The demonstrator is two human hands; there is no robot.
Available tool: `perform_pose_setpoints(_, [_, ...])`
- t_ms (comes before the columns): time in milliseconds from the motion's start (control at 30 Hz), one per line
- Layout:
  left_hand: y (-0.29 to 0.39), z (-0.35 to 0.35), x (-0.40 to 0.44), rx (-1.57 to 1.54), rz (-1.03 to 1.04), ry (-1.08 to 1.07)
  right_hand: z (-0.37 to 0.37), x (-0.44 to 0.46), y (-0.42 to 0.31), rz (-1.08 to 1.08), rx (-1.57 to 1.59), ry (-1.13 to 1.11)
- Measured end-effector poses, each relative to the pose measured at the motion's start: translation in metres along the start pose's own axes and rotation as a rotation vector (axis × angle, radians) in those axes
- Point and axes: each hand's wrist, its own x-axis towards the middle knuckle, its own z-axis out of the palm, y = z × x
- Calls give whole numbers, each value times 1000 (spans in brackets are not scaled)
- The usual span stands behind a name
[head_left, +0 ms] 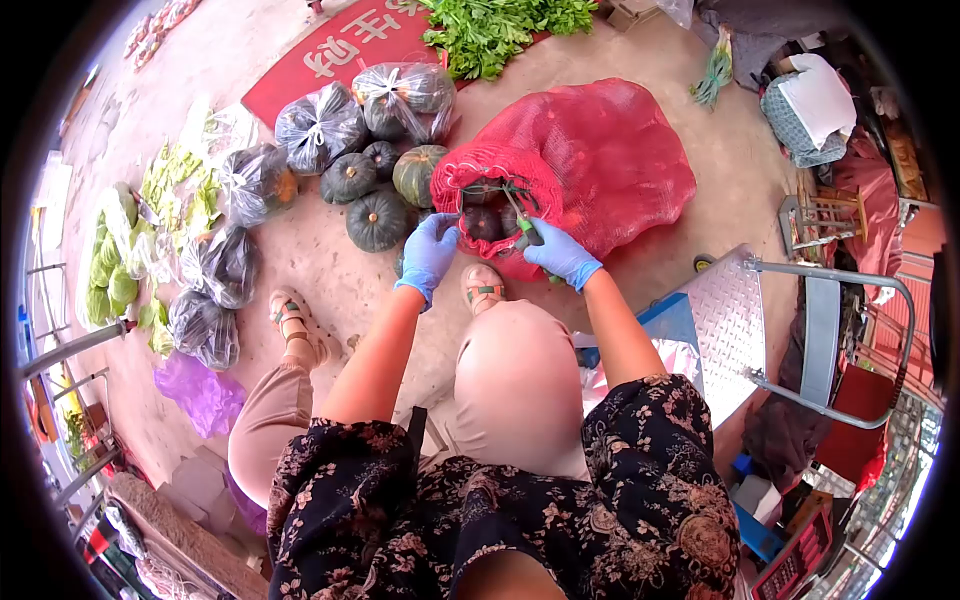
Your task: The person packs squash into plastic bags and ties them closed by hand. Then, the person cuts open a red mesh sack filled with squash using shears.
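A large red mesh sack (620,170) lies on the floor in front of me, its mouth turned toward me. Dark pumpkins (482,222) show inside the opening. My left hand (430,255), in a blue glove, pinches the left rim of the sack's mouth. In my blue-gloved right hand (563,254) is a pair of green-handled shears (527,230), its blades pointing up over the opening. Loose pumpkins (377,220) sit on the floor just left of the sack.
Bagged pumpkins (320,128) stand behind the loose ones and further left. Leafy greens (490,35) rest on a red banner (330,60). Bagged green vegetables (112,255) are at far left, near a purple bag (200,392). A metal platform cart (725,320) stands at my right.
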Motion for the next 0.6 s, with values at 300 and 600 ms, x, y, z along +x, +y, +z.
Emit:
perform_pose_setpoints(300, [-52, 58, 103, 902, 456, -115, 14, 37, 76, 265, 625, -200])
perform_pose_setpoints(600, [-18, 26, 74, 501, 208, -475, 30, 34, 80, 104, 317, -114])
